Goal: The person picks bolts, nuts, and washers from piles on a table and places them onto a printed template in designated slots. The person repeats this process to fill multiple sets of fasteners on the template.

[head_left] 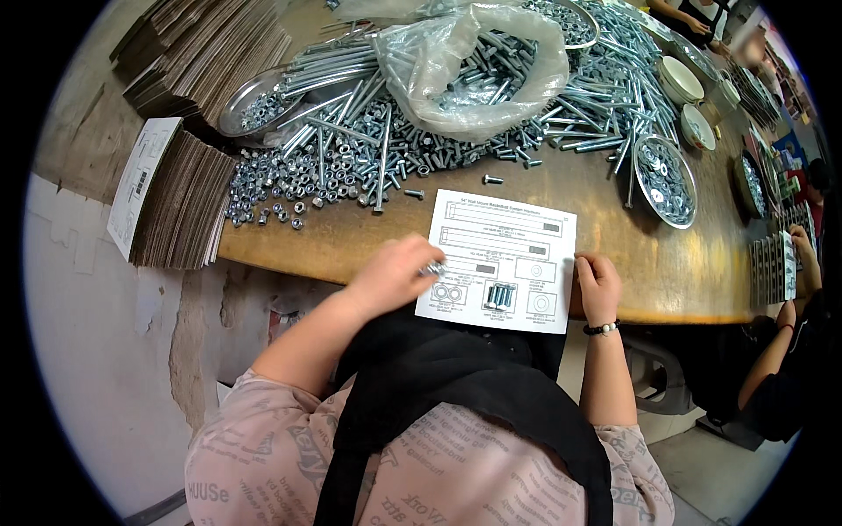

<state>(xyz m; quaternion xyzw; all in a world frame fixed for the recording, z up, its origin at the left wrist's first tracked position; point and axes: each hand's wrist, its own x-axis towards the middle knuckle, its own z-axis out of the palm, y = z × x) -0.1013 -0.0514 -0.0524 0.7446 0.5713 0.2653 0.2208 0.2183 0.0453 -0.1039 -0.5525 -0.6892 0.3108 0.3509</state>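
A white printed card (548, 230) with line drawings of hardware lies at the near table edge, overhanging it in front of me. Several short bolts (500, 296) sit together on its lower middle. My left hand (396, 273) is at the card's left side, fingers closed around small shiny metal nuts (431, 268); their count is hidden. At the opposite edge, my right hand (599, 285) has its fingers curled together and pinches the card's side. Two loose bolts (493, 180) rest on the table just beyond the card.
Loose nuts (303, 180) spread at left, beside stacked cards (180, 197). A clear plastic bag (421, 88) of bolts stands amid a heap of long bolts (605, 96). A metal bowl of washers (664, 182) is at right. Another person's hands (802, 250) hold a card at far right.
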